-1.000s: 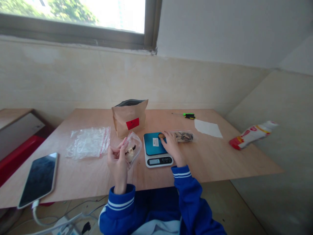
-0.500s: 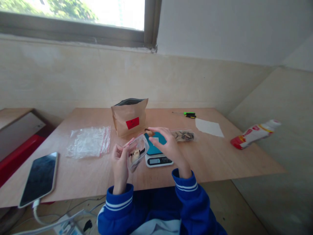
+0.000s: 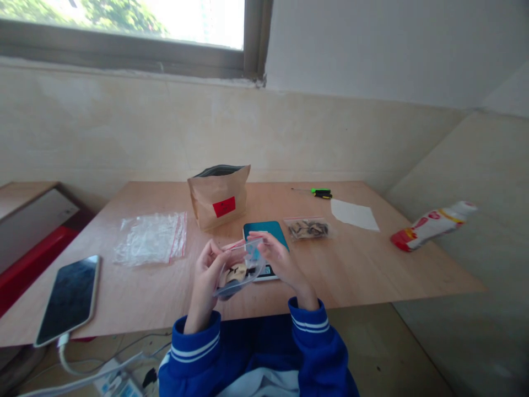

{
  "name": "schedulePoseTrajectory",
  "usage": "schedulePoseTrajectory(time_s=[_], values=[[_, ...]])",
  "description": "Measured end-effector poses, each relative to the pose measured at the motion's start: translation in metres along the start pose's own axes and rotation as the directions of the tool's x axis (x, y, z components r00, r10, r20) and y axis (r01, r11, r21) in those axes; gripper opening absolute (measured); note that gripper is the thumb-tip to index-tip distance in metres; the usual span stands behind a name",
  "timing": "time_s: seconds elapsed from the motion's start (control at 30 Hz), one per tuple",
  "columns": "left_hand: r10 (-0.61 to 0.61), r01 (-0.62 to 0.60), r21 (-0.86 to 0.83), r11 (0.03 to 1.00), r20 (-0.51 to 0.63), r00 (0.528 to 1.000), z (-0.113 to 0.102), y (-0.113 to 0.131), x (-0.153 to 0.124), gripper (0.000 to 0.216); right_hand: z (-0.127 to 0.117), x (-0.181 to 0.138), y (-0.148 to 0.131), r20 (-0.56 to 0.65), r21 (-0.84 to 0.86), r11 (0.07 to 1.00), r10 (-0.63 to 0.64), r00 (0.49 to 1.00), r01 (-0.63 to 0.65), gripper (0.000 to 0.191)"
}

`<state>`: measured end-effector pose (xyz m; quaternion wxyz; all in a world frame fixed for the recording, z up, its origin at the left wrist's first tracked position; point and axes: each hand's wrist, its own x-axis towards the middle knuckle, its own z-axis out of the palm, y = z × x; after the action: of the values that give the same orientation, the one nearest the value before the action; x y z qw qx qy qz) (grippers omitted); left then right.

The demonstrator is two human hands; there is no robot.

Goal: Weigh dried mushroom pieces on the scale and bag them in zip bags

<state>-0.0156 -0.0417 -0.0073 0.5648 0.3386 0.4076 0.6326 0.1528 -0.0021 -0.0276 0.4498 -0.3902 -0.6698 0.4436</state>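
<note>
My left hand (image 3: 210,270) grips a clear zip bag (image 3: 253,271) by its left side, fingers closed on the plastic. Pale and dark dried pieces (image 3: 236,273) lie inside the bag, which tilts above the table's front. At the bag's mouth, my right hand (image 3: 278,258) has its fingers closed on the far right edge. Partly covered by the bag and that hand is a kitchen scale (image 3: 266,227) with a blue-green top and white base. Its display shows only in part.
A brown paper pouch (image 3: 219,198) stands open behind the scale. To the right are a filled zip bag (image 3: 309,228), screwdrivers (image 3: 320,193), white paper (image 3: 354,214) and a bottle (image 3: 432,226). Leftward lie flat plastic bags (image 3: 152,238) and a tablet (image 3: 69,298) with a cable.
My right hand has moved left and down from over the scale to the bag's mouth. The brown piece it held no longer shows in its fingers. The bag has tilted flatter.
</note>
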Motion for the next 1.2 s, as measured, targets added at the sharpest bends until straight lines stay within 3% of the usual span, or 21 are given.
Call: schedulePoseTrajectory(time_s=[0.1,0.2,0.3,0.4,0.5,0.57,0.63,0.77,0.93,1.03,1.2], values=[[-0.046,0.045,0.032,0.998,0.031,0.998,0.001,0.004,-0.003,0.036,0.012,-0.002,0.01,-0.108,0.14,0.989,0.055,0.993,-0.04,0.037],[-0.127,0.12,0.07,0.99,0.089,0.988,0.002,0.004,-0.005,0.034,0.023,-0.003,0.015,-0.329,0.234,0.972,0.103,0.939,-0.024,0.04],[-0.201,0.192,0.065,0.979,0.186,0.962,0.002,0.0,-0.004,0.035,0.03,-0.003,0.013,-0.523,0.273,0.962,0.139,0.841,0.011,0.043],[-0.219,0.208,0.068,0.976,0.281,0.934,-0.002,-0.003,-0.004,0.051,0.027,-0.004,0.01,-0.663,0.316,0.948,0.199,0.722,0.029,0.043],[-0.223,0.179,0.15,0.972,0.368,0.903,-0.006,-0.002,-0.006,0.065,0.02,-0.005,0.01,-0.767,0.318,0.947,0.229,0.6,0.045,0.044],[-0.193,0.111,0.226,0.968,0.386,0.902,-0.006,-0.001,-0.007,0.057,0.014,-0.006,0.012,-0.794,0.29,0.956,0.214,0.568,0.045,0.045],[-0.135,0.04,0.276,0.96,0.336,0.932,-0.005,-0.002,-0.006,0.046,0.01,-0.008,0.012,-0.793,0.237,0.971,0.173,0.584,0.034,0.046],[-0.01,-0.021,0.263,0.965,0.118,0.993,-0.006,-0.008,0.001,0.041,0.001,-0.012,0.009,-0.706,0.079,0.996,0.019,0.708,0.052,0.047],[0.096,-0.077,0.263,0.962,-0.061,0.993,-0.015,-0.01,0.004,0.036,-0.004,-0.021,0.005,-0.581,0.043,0.995,-0.048,0.812,0.089,0.046],[0.137,-0.107,0.303,0.947,-0.079,0.987,-0.016,-0.009,0.003,0.034,-0.005,-0.026,0.002,-0.544,-0.015,0.999,-0.041,0.838,0.039,0.043],[0.155,-0.158,0.397,0.904,0.041,0.987,-0.007,-0.013,-0.002,0.024,-0.005,-0.029,-0.01,-0.527,-0.322,0.946,-0.213,0.823,0.039,0.037]])
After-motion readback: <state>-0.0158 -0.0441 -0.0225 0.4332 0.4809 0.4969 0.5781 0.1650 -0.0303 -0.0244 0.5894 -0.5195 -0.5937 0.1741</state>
